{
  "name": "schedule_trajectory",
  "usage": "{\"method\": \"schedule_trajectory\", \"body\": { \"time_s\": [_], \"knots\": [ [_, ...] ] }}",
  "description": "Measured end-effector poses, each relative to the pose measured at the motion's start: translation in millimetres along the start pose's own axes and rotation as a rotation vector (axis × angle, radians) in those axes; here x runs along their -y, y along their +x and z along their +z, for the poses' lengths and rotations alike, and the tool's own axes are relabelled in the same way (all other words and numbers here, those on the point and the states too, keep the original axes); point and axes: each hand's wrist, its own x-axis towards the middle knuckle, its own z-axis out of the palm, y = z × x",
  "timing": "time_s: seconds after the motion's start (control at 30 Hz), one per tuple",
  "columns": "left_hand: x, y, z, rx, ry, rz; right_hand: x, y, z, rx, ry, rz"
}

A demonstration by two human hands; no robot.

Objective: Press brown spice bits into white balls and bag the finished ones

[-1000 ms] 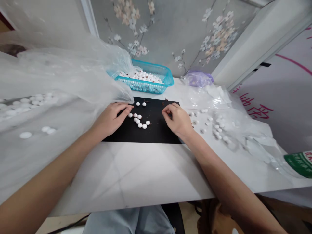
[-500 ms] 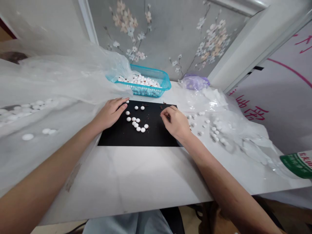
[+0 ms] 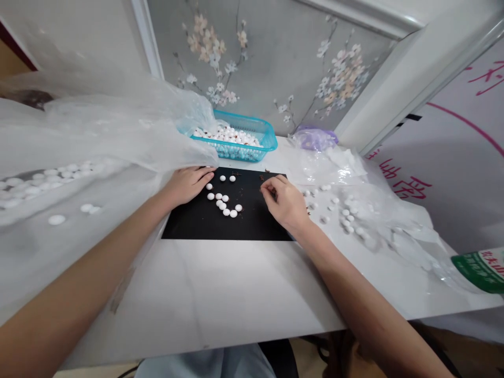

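Several small white balls (image 3: 222,206) lie on a black mat (image 3: 228,228), in a curved cluster with a pair above it. At the mat's upper left corner my left hand (image 3: 191,184) rests with fingers extended near the plastic bag's edge. My right hand (image 3: 285,202) is over the mat's right side, its thumb and index finger pinched together; what they hold, if anything, is too small to make out. Small brown bits (image 3: 262,178) lie just above those fingertips.
A blue basket (image 3: 270,140) of white balls stands behind the mat. A clear plastic bag (image 3: 102,126) with more balls covers the left. Loose balls (image 3: 345,212), clear plastic and a green-labelled bottle (image 3: 478,268) are on the right.
The view has shifted slightly, so the mat and basket appear a little lower. Against the mat, my left hand has moved slightly and now covers the top-left ball; my right hand stays pinched.
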Motion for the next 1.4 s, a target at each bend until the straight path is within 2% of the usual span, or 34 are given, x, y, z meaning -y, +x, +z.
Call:
{"method": "schedule_trajectory", "body": {
  "time_s": [0.1, 0.2, 0.3, 0.43, 0.53, 0.6, 0.67, 0.83, 0.97, 1.17, 1.4],
  "knots": [
    [0.5, 3.7, -1.1, -0.015, -0.019, 0.030, -0.6, 0.5, -0.4, -0.011, 0.010, 0.009],
    [-0.3, -1.6, -5.0, -0.125, -0.130, 0.075, -1.0, 1.1, -0.7, -0.036, 0.019, 0.021],
    [-12.4, -10.3, -8.3, -0.234, -0.281, 0.063, 0.1, 0.9, -0.8, -0.079, 0.045, 0.030],
    [-57.7, -24.7, -3.4, -0.234, -0.695, -0.012, 4.5, -1.6, 0.3, -0.164, 0.133, 0.006],
    [-99.8, -42.1, 6.4, -0.214, -1.014, -0.144, 9.7, -5.3, 3.6, -0.230, 0.235, -0.028],
    [-120.5, -55.4, 13.0, -0.213, -1.141, -0.275, 14.0, -8.7, 6.6, -0.246, 0.290, -0.047],
    [-131.3, -66.2, 17.9, -0.223, -1.196, -0.331, 18.7, -12.6, 9.4, -0.249, 0.334, -0.070],
    [-128.2, -71.1, 23.7, -0.260, -1.229, -0.320, 28.0, -20.7, 13.8, -0.223, 0.416, -0.123],
    [-124.4, -66.3, 25.4, -0.220, -1.318, -0.356, 29.2, -22.2, 16.1, -0.202, 0.391, -0.130],
    [-127.5, -65.5, 22.9, -0.209, -1.473, -0.406, 24.5, -19.2, 18.8, -0.297, 0.367, -0.226],
    [-126.7, -63.9, 21.6, -0.219, -1.589, -0.444, 22.3, -18.4, 20.2, -0.276, 0.351, -0.246]
  ]
}}
